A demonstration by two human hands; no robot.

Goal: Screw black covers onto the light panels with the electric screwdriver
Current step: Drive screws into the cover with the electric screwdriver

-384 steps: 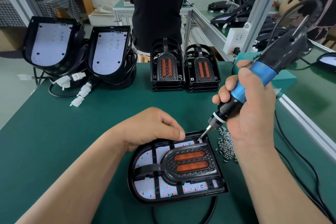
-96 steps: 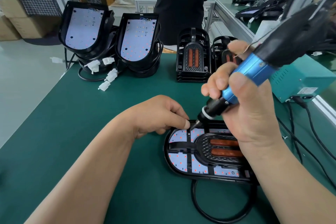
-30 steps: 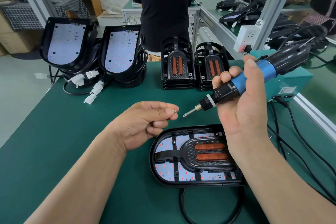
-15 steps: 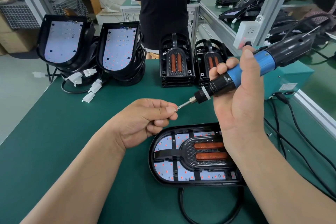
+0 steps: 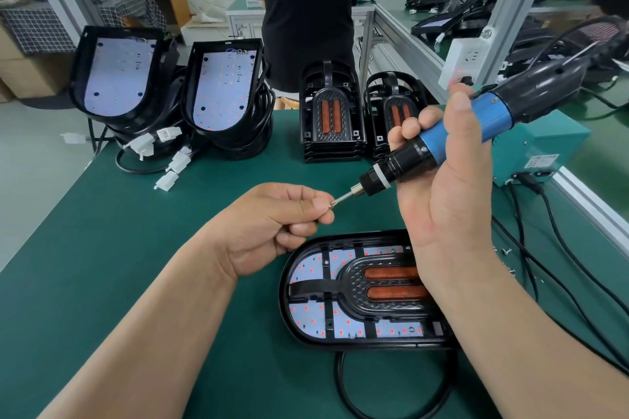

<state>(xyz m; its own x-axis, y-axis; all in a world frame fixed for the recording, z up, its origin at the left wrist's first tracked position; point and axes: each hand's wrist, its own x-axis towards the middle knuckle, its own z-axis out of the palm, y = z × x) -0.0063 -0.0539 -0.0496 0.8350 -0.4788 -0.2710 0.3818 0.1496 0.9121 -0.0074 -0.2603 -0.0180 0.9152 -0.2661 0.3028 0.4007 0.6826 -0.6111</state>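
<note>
- The left grip (image 5: 272,224), a bare hand, hovers above the green counter (image 5: 119,265), thumb and forefinger pinched on a tiny silver screw (image 5: 331,204) and the other fingers curled under
- The right grip (image 5: 446,187), also a bare hand, is wrapped round the blue-and-black electric screwdriver (image 5: 490,117), thumb lying along the blue barrel, with the tool tilted down toward the left grip
- The screwdriver's thin metal bit (image 5: 343,197) meets the screw right at the left grip's fingertips
- Below both grips a light panel (image 5: 316,269) lies flat on the counter, a white board dotted with red, its rounded end under the left grip
- A black cover (image 5: 357,286) with two orange bars sits on that panel; its end beneath the right wrist is hidden
- A black cable (image 5: 343,384) loops on the counter, nearer the wearer than either grip
- Beyond the left grip, two uncovered panels (image 5: 223,82) stand propped up, with white connectors (image 5: 170,167) lying at their feet
- Beyond the gap between the grips stand two stacks of covers (image 5: 328,112), the right-hand stack partly hidden by the right grip
- Behind the right grip sits a teal box (image 5: 544,143) with dark leads plugged into it
- A person (image 5: 306,10) in a black top stands past the counter's far edge
</note>
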